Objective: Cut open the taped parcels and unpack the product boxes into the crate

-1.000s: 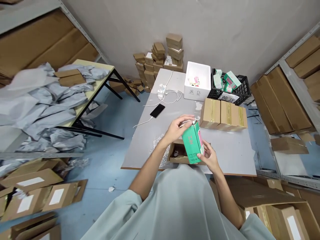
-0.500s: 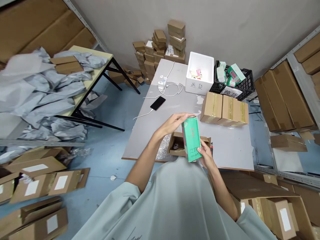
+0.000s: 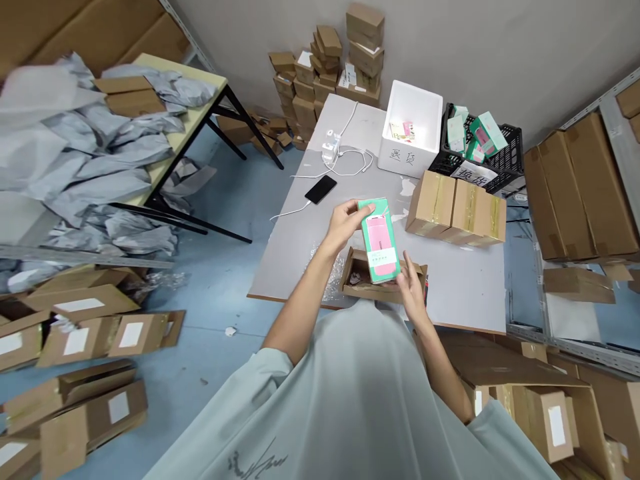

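A green product box [image 3: 381, 247] with a pink picture on its face is held tilted above the table. Gripping its upper left corner is my left hand [image 3: 345, 223], thumb across the front and fingers behind. My right hand [image 3: 412, 293] is at the lower right corner with its fingers apart; whether it touches the box I cannot tell. Beneath the product box lies an open cardboard carton [image 3: 357, 287], partly hidden, with something I cannot make out inside. Bubble wrap [image 3: 333, 283] lies to the left of the carton.
On the table [image 3: 290, 260] are a charging phone [image 3: 321, 190], a power strip [image 3: 331, 147], a white foam box [image 3: 407, 157] and taped cartons [image 3: 453, 210]. A black crate [image 3: 510, 157] holds green boxes. Grey parcels [image 3: 90, 160] fill the left table; cartons [image 3: 95, 340] cover the floor.
The product box has been turned, from its green printed side to its pink-pictured face. My right hand has loosened from its lower edge. The view has shifted slightly.
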A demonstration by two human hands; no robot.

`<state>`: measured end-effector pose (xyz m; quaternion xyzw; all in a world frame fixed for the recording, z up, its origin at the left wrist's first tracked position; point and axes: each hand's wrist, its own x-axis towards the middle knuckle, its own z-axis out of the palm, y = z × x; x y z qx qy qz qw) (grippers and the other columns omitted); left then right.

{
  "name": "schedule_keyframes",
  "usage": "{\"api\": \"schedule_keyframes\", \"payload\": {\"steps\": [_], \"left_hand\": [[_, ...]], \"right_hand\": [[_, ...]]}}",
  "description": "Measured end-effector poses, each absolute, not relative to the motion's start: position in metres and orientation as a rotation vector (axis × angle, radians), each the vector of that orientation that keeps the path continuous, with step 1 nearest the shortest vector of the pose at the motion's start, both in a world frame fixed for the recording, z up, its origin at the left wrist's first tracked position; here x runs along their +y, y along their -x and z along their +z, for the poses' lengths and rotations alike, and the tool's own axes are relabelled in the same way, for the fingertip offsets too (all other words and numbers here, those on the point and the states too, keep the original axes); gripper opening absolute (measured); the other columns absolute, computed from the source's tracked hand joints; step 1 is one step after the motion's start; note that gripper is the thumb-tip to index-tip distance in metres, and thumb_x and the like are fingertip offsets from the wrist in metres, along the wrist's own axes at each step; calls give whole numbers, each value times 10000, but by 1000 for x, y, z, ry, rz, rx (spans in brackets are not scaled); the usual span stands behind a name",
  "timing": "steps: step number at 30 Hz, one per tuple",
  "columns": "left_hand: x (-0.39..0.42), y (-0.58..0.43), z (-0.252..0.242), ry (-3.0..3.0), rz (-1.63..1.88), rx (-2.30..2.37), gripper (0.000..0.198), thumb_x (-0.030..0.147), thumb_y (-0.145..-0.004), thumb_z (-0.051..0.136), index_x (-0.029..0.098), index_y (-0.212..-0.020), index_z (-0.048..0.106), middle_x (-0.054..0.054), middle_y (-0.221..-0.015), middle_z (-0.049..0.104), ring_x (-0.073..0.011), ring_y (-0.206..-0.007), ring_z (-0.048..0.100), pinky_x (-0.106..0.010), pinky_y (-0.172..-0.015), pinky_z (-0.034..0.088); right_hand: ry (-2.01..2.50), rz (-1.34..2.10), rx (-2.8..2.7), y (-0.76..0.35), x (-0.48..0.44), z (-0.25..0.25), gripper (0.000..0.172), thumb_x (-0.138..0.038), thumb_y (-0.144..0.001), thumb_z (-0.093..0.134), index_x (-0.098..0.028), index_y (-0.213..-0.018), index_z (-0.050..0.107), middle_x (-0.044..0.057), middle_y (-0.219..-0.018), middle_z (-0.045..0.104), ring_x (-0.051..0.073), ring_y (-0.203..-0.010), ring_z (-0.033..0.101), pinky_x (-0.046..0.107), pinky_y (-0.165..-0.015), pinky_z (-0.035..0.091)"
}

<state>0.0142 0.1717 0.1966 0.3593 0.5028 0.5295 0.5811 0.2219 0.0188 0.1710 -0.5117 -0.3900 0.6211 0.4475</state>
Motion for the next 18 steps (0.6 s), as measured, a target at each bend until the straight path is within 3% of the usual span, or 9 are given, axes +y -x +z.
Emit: {"api": "schedule_keyframes", "payload": {"steps": [8,11,14,18], "left_hand": [[176,-8,184,-931,1286,1295,439,596,-794,927,216,-794,707,-31,-842,705,-202,-825,664,-312,-691,563],[177,-7,178,-877,1279,1334,452,608,-824,896,224,-766,663,-15,-785,661,-190,-769,627,-309,-668,534],[182,-3,172,-913,1295,1420,441,576,-850,870,233,-740,615,6,-756,614,-181,-775,606,-299,-700,525],[189,2,171,-1007,1312,1536,398,517,-863,855,239,-737,600,16,-756,602,-197,-860,627,-290,-770,519]], "right_hand": [[1366,1285,-1022,-211,26,152,942,-843,-836,867,-215,-1533,776,158,-1481,795,391,-1409,728,580,-1283,570],[1351,1293,-1104,-215,27,154,926,-726,-820,946,-255,-1590,737,144,-1602,713,350,-1280,780,535,-1200,638],[1415,1217,-1227,-221,27,162,880,-656,-900,908,-328,-1676,653,124,-1657,662,304,-1147,803,521,-1134,679],[1456,1143,-1386,-216,26,173,877,-603,-889,945,-395,-1681,632,99,-1819,474,382,-1397,718,576,-1247,610]]}}
